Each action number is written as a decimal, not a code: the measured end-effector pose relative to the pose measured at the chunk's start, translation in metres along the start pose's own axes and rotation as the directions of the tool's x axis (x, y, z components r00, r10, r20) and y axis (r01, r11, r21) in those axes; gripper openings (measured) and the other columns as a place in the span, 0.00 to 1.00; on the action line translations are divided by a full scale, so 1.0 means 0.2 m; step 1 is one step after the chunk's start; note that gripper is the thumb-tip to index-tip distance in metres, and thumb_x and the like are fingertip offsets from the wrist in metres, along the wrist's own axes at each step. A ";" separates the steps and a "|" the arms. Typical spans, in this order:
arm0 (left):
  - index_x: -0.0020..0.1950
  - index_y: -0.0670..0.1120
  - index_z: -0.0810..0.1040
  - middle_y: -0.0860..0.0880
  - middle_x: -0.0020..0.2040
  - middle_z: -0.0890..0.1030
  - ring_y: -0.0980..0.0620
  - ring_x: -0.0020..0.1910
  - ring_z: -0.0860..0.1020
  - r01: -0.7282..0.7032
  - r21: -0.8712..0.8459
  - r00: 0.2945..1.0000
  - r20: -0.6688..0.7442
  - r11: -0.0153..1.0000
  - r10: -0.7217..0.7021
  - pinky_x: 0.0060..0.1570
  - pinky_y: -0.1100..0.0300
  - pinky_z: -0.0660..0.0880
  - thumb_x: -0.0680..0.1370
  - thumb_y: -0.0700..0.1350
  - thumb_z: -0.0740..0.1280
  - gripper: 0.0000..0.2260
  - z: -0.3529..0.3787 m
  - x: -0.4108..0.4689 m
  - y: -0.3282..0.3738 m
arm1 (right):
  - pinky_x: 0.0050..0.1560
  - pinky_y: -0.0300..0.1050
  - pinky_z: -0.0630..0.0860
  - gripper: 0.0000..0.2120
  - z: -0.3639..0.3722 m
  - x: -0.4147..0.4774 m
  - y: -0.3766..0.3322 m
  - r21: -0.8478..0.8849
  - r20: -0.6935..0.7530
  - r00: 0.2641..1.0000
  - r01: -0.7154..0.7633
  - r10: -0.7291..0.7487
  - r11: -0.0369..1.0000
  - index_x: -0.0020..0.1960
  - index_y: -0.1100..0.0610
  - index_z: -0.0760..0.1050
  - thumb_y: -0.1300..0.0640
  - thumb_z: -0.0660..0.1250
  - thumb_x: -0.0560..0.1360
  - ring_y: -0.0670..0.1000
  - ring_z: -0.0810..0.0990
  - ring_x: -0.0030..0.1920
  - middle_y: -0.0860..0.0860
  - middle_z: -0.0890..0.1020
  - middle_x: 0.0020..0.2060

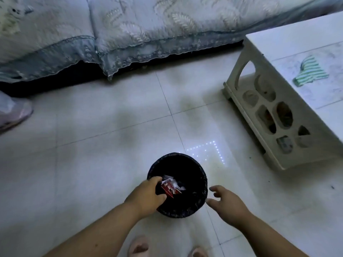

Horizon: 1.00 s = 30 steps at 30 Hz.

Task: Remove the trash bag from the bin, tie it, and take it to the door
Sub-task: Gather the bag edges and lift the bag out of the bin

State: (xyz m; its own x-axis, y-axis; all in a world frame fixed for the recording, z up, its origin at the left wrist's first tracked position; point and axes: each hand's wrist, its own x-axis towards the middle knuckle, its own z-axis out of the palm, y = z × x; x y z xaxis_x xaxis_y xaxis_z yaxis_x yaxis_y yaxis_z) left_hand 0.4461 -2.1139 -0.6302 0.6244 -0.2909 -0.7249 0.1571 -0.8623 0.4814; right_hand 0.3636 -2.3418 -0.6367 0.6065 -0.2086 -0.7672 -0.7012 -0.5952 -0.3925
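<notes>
The left hand (147, 196) grips the rim of the black trash bag (193, 175), hiding it there, the right hand (225, 203) spread wide; red packaging (168, 190) print unreadable.

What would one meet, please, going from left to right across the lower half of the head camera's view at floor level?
Pink slipper at the left edge → left hand at the bin's rim → black-lined bin → right hand, open beside the bin → white side table.

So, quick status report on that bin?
Left hand at bin rim, fingers curled over the black trash bag. Right hand open, just right of it. Bag not lifted. Floor around clear.
</notes>
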 end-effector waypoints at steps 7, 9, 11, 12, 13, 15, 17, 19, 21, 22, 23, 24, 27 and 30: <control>0.73 0.53 0.61 0.46 0.72 0.66 0.46 0.72 0.65 0.060 -0.041 0.978 -0.196 0.997 -0.067 0.69 0.49 0.66 0.73 0.60 0.63 0.30 0.27 0.63 -0.53 | 0.57 0.46 0.70 0.34 0.38 0.62 0.27 0.308 -0.161 0.983 -0.036 0.089 0.951 0.75 0.54 0.57 0.47 0.67 0.74 0.57 0.72 0.67 0.57 0.68 0.71; 0.73 0.53 0.62 0.48 0.72 0.67 0.46 0.72 0.65 0.085 -0.244 0.968 -0.210 0.966 -0.138 0.70 0.49 0.64 0.72 0.67 0.56 0.32 0.33 0.75 -0.61 | 0.68 0.52 0.66 0.38 0.47 0.74 0.33 0.525 -0.154 0.977 -0.048 0.150 0.850 0.76 0.51 0.55 0.39 0.64 0.73 0.55 0.66 0.72 0.54 0.64 0.74; 0.71 0.54 0.66 0.52 0.69 0.71 0.48 0.70 0.67 0.139 -0.552 0.959 -0.134 0.822 -0.252 0.71 0.49 0.63 0.71 0.71 0.49 0.34 0.38 0.86 -0.66 | 0.73 0.56 0.59 0.38 0.54 0.85 0.41 0.703 -0.091 0.976 -0.077 0.197 0.707 0.74 0.48 0.59 0.30 0.56 0.71 0.53 0.64 0.73 0.48 0.66 0.72; 0.69 0.53 0.69 0.52 0.65 0.73 0.47 0.68 0.70 0.179 -0.669 0.950 -0.073 0.721 -0.304 0.70 0.49 0.64 0.72 0.71 0.47 0.34 0.40 0.90 -0.68 | 0.73 0.57 0.56 0.36 0.56 0.88 0.45 0.764 -0.026 0.975 -0.124 0.222 0.633 0.73 0.47 0.61 0.29 0.52 0.71 0.53 0.64 0.72 0.46 0.69 0.68; 0.66 0.52 0.73 0.50 0.62 0.76 0.46 0.65 0.73 0.210 -0.746 0.943 -0.016 0.632 -0.333 0.69 0.48 0.66 0.73 0.70 0.47 0.33 0.42 0.93 -0.70 | 0.72 0.59 0.55 0.35 0.58 0.92 0.49 0.802 0.054 0.972 -0.178 0.228 0.570 0.72 0.46 0.64 0.28 0.49 0.72 0.54 0.66 0.72 0.45 0.70 0.65; 0.64 0.52 0.75 0.48 0.61 0.79 0.45 0.61 0.76 0.259 -0.818 0.935 0.078 0.514 -0.346 0.68 0.46 0.68 0.71 0.72 0.48 0.34 0.44 0.99 -0.76 | 0.72 0.62 0.59 0.33 0.61 0.96 0.55 0.813 0.193 0.964 -0.262 0.185 0.521 0.67 0.40 0.70 0.26 0.49 0.69 0.55 0.70 0.68 0.44 0.76 0.63; 0.63 0.53 0.77 0.47 0.60 0.81 0.45 0.60 0.77 0.279 -0.844 0.943 0.150 0.458 -0.298 0.66 0.44 0.71 0.71 0.72 0.50 0.33 0.44 1.02 -0.78 | 0.66 0.60 0.68 0.25 0.63 0.98 0.56 0.811 0.266 0.954 -0.300 0.141 0.503 0.60 0.41 0.76 0.31 0.54 0.72 0.53 0.77 0.62 0.46 0.83 0.57; 0.58 0.52 0.81 0.47 0.55 0.84 0.45 0.56 0.80 0.284 -0.836 0.949 0.174 0.469 -0.264 0.59 0.47 0.76 0.75 0.66 0.55 0.25 0.43 1.03 -0.78 | 0.58 0.55 0.74 0.17 0.63 0.98 0.56 0.812 0.271 0.952 -0.304 0.140 0.498 0.57 0.48 0.79 0.44 0.58 0.77 0.54 0.80 0.58 0.49 0.86 0.52; 0.50 0.46 0.84 0.45 0.48 0.86 0.44 0.49 0.82 0.300 -0.800 0.944 0.170 0.520 -0.283 0.48 0.51 0.79 0.77 0.55 0.62 0.16 0.42 1.01 -0.77 | 0.56 0.55 0.75 0.15 0.63 0.97 0.56 0.803 0.258 0.954 -0.301 0.155 0.515 0.56 0.55 0.81 0.53 0.58 0.77 0.57 0.80 0.56 0.53 0.86 0.51; 0.45 0.43 0.83 0.43 0.44 0.85 0.44 0.45 0.82 0.320 -0.774 0.935 0.166 0.547 -0.313 0.44 0.54 0.78 0.76 0.49 0.63 0.13 0.41 1.00 -0.78 | 0.55 0.55 0.75 0.14 0.62 0.96 0.55 0.792 0.247 0.955 -0.296 0.163 0.534 0.53 0.57 0.81 0.56 0.59 0.77 0.57 0.81 0.54 0.55 0.86 0.50; 0.39 0.41 0.81 0.42 0.40 0.83 0.45 0.41 0.79 0.341 -0.733 0.927 0.158 0.588 -0.340 0.40 0.56 0.76 0.74 0.45 0.64 0.10 0.39 0.99 -0.77 | 0.53 0.54 0.76 0.12 0.60 0.95 0.55 0.780 0.217 0.957 -0.288 0.191 0.556 0.50 0.59 0.81 0.57 0.60 0.76 0.57 0.81 0.50 0.55 0.86 0.47; 0.35 0.43 0.77 0.43 0.37 0.78 0.47 0.37 0.74 0.363 -0.677 0.919 0.147 0.640 -0.366 0.36 0.57 0.72 0.72 0.42 0.63 0.07 0.36 0.98 -0.77 | 0.50 0.52 0.75 0.09 0.58 0.94 0.54 0.759 0.181 0.957 -0.282 0.225 0.588 0.45 0.61 0.80 0.58 0.62 0.75 0.56 0.80 0.45 0.56 0.85 0.42; 0.35 0.46 0.68 0.46 0.31 0.68 0.50 0.31 0.63 0.365 -0.548 0.917 0.074 0.753 -0.391 0.31 0.59 0.59 0.71 0.42 0.63 0.06 0.28 0.94 -0.75 | 0.44 0.48 0.71 0.07 0.52 0.90 0.53 0.743 0.102 0.951 -0.268 0.292 0.614 0.37 0.59 0.71 0.58 0.66 0.72 0.54 0.74 0.38 0.55 0.77 0.35; 0.40 0.41 0.76 0.46 0.35 0.74 0.47 0.36 0.71 0.305 -0.546 0.921 -0.039 0.780 -0.388 0.35 0.57 0.64 0.74 0.46 0.65 0.08 0.21 0.88 -0.73 | 0.47 0.50 0.70 0.12 0.46 0.82 0.49 0.770 0.029 0.948 -0.224 0.317 0.598 0.39 0.58 0.67 0.53 0.68 0.73 0.55 0.75 0.42 0.56 0.77 0.40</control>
State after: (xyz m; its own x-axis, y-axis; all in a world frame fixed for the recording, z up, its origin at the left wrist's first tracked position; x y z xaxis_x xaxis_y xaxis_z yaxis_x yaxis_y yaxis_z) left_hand 0.5002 -2.0569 -0.8484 0.5439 0.0829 -0.8350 0.7313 -0.5348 0.4233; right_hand 0.3589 -2.3630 -0.8477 0.3413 -0.3638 -0.8667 -0.8436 0.2880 -0.4531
